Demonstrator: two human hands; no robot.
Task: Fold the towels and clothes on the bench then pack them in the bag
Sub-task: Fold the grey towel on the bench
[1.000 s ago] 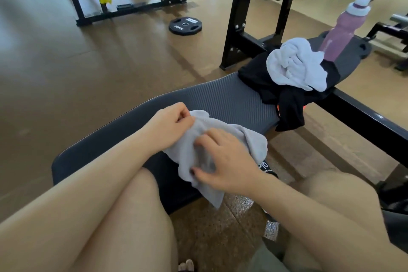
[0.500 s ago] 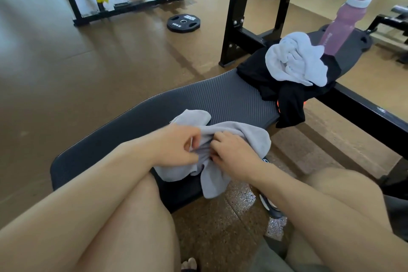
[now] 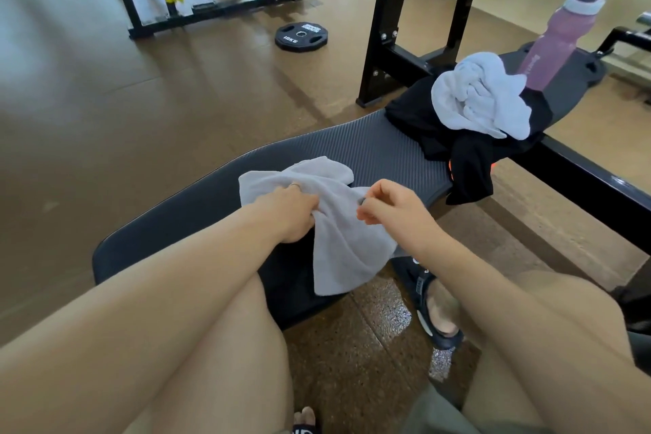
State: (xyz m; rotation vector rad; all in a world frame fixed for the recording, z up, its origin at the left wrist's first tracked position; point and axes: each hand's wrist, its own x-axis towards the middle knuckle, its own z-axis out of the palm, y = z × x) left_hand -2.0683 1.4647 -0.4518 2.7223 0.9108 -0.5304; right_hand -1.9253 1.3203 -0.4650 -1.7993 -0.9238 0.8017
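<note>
The left hand [image 3: 287,213] has its fingers curled into the grey towel [image 3: 338,222], bunching the cloth under the knuckles, so its grip is clenched on the fabric. The right hand [image 3: 391,210] pinches an upper fold of the same towel between thumb and bent fingers. The towel is rumpled, not flat; its far part lies on the ribbed dark pad of the counter [image 3: 370,155], while its lower end drapes over the near edge toward the floor.

Farther along the counter sits a heap of black clothes [image 3: 468,166], one part hanging off the side, with a crumpled white towel [image 3: 479,99] on top of it. Just behind the heap stands a pink water bottle [image 3: 560,35] with a pale cap and loop.

The room is a gym with a brown floor [image 3: 105,109]. A black weight plate [image 3: 301,36] lies on it, near black steel rack frames [image 3: 382,21]. The person's bare legs straddle the counter, and a dark sandal [image 3: 422,289] shows on the right foot.
</note>
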